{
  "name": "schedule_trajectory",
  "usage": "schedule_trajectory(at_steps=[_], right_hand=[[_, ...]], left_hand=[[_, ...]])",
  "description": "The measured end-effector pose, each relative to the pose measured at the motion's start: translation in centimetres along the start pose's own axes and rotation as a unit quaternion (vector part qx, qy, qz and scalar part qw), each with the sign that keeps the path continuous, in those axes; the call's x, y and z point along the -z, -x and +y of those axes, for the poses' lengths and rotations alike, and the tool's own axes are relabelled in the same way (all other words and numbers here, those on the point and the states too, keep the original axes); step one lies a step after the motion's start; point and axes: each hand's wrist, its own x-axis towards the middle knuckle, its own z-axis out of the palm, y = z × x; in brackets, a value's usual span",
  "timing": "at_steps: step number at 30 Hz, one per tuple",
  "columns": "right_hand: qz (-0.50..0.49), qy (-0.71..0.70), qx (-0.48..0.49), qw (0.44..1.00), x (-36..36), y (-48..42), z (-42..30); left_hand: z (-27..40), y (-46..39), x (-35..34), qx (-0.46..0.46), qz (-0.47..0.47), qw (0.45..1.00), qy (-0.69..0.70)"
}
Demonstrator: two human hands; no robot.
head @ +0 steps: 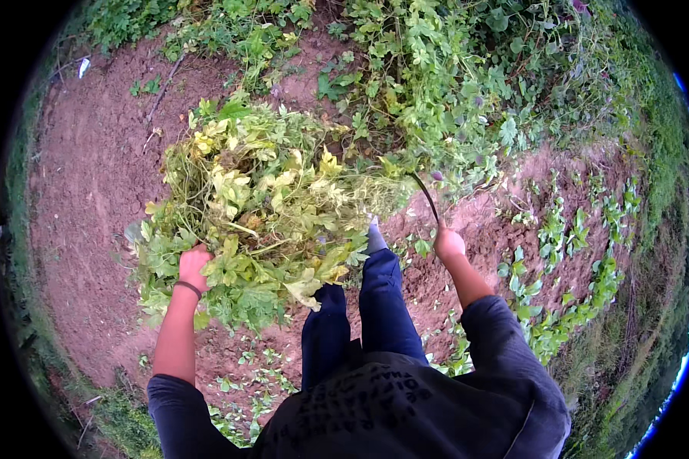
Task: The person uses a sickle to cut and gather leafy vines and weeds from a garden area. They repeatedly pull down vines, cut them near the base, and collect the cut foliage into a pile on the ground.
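A large tangled bundle of leafy vines [264, 201], part green and part yellowed, spreads in front of my legs. My left hand [195, 267] grips its near left edge, and leaves hide some of the fingers. In my right hand [449, 243] is a sickle [426, 192] with a thin, dark, curved blade. The blade points up and left, and its tip reaches among the leaves at the bundle's right end. My fist covers the sickle's handle.
Dense green vines [436, 74] grow across the far side. Bare reddish soil [86, 201] lies to the left, with a thin stick [165, 89] on it. Rows of low leafy plants [551, 275] stand at right. My shoe [374, 236] is close to the bundle.
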Motion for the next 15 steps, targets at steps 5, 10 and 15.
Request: schedule_trajectory(at_steps=[5,10,15], right_hand=[[-0.14,-0.029,-0.199,0.969,-7.5,25.3,14.8],[-0.006,-0.17,-0.291,0.942,-11.1,31.4,15.7],[0.079,-0.287,-0.119,0.947,-9.6,19.5,6.2]], left_hand=[[-1.2,0.3,0.2,0.032,0.003,0.999,-0.044],[0.2,2.1,3.9,0.025,0.064,0.998,0.0],[-4.8,8.1,4.5,0.052,0.154,0.987,-0.012]])
